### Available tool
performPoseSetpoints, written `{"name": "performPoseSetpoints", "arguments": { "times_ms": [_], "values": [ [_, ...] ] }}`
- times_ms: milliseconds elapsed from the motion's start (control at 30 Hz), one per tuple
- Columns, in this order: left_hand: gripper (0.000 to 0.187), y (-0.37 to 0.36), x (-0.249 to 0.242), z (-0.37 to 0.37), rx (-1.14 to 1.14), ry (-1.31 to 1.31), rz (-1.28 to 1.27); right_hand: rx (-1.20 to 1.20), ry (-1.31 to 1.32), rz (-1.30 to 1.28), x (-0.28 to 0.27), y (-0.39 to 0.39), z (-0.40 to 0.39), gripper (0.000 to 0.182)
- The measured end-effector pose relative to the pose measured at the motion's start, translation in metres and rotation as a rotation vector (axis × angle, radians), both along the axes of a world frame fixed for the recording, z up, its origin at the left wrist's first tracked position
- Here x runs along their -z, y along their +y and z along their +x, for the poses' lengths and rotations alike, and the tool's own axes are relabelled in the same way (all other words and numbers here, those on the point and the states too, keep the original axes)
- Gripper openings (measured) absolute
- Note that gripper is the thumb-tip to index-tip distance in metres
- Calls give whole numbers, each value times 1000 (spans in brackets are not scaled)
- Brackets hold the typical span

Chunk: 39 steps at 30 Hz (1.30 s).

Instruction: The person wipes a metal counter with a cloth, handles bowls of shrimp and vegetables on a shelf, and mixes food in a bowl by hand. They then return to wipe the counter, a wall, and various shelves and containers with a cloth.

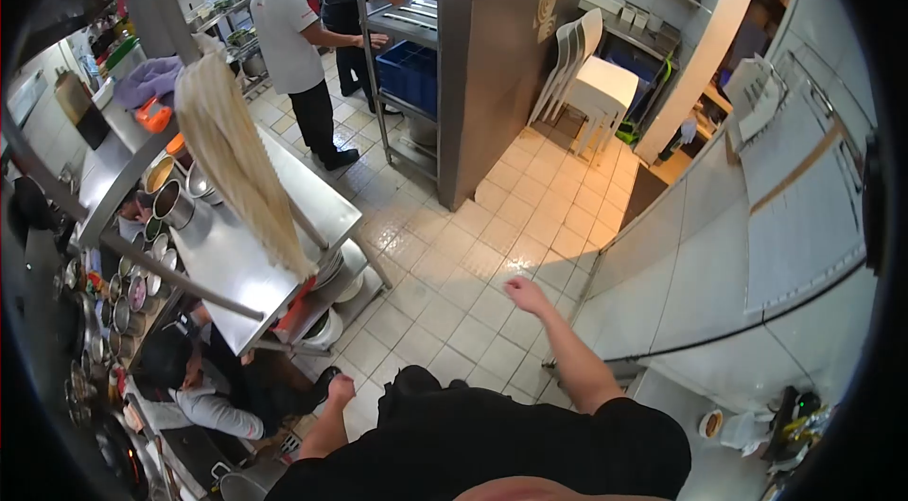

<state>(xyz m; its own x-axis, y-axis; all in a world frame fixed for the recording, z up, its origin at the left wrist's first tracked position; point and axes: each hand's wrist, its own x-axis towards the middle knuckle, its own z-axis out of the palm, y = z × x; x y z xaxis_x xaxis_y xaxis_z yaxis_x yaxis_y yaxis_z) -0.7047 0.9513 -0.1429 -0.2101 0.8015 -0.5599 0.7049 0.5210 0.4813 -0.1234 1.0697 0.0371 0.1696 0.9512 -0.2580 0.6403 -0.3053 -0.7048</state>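
My right hand (526, 295) is held out in front over the tiled floor, its fingers curled in, and nothing shows in it. Lower on the left, my left hand (341, 389) hangs with bent fingers and no visible object. It is nearest to a crouching person (203, 387) in a dark cap and grey top, but I see no contact. Beyond it stands a steel worktable (236, 260) with a white bucket (324, 329) on its lower level. Long pale cloth-like strips (232, 151) hang over a rail above the table.
Two people stand at the back by a steel rack (402, 108) holding a blue crate (409, 75). Stacked white chairs (601, 89) stand beyond a wide pillar (501, 56). A white-tiled wall (700, 246) runs along my right. Many metal pots (173, 204) and bowls fill the left.
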Motion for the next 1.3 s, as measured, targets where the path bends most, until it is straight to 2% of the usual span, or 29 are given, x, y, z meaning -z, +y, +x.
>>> {"name": "performPoseSetpoints", "arguments": {
  "times_ms": [33,67,100,167,200,233,300,333,367,400,433,467,533,667,733,767,800,833,867,900,933,967,1000,1033,1067,1100,1167,1233,1300],
  "values": [
    [19,31,6,21,37,26,56,-38,118,-11,10,32,-19,38],
    [19,60,2,42,68,-18,-25,-73,240,-23,23,60,-36,39],
    [21,90,-40,74,-14,-191,-72,-102,233,-67,28,78,-54,40],
    [23,159,2,97,250,-248,-96,-193,119,-147,43,87,-73,39],
    [25,192,-1,110,607,-185,22,-262,2,-172,69,88,-72,38],
    [23,232,32,121,795,-223,121,-334,-119,-200,91,86,-68,37],
    [22,300,-12,158,727,-380,3,-346,-186,-372,122,59,-41,38],
    [23,332,-47,178,649,-394,-32,-469,-309,-543,164,47,-16,37],
    [24,363,-79,197,568,-413,-63,-272,-174,-789,149,33,-1,32],
    [24,394,-123,212,509,-426,-97,143,-53,-839,118,12,6,30],
    [25,419,-154,223,449,-433,-136,296,14,-844,140,-13,28,30],
    [24,443,-153,228,423,-476,-92,452,117,-794,161,-39,47,32],
    [23,502,-142,235,373,-555,4,576,255,-812,231,-89,92,31],
    [23,598,-132,251,273,-647,61,568,388,-693,259,-101,103,25],
    [23,635,-114,251,241,-594,71,428,436,-520,268,-70,110,22],
    [22,649,-101,247,232,-538,82,456,497,-565,258,-44,107,20],
    [21,671,-39,230,322,-340,116,525,589,-646,247,1,103,19],
    [26,675,-42,211,490,-238,74,634,707,-729,238,45,101,20],
    [29,685,-5,191,838,186,157,724,817,-779,231,90,104,21],
    [27,682,-18,184,870,266,51,774,887,-768,222,136,112,24],
    [24,696,7,165,1098,401,-202,696,628,-754,206,189,120,28],
    [27,697,13,145,1713,652,-16,738,663,-632,161,240,129,31],
    [34,694,15,137,1678,772,-49,493,375,-468,146,282,150,33],
    [29,692,1,131,1574,736,-113,321,105,-489,166,325,182,33],
    [29,687,-7,130,1636,804,-148,326,-9,-391,126,360,191,50],
    [30,691,10,123,1324,627,-309,306,-91,-337,144,392,217,47],
    [27,692,8,121,1027,426,-299,336,-154,-401,111,454,244,43],
    [24,691,20,123,1085,391,-243,348,-241,-361,103,501,249,39],
    [23,694,32,121,1255,414,-156,345,-378,-242,121,545,254,37]
  ]
}}
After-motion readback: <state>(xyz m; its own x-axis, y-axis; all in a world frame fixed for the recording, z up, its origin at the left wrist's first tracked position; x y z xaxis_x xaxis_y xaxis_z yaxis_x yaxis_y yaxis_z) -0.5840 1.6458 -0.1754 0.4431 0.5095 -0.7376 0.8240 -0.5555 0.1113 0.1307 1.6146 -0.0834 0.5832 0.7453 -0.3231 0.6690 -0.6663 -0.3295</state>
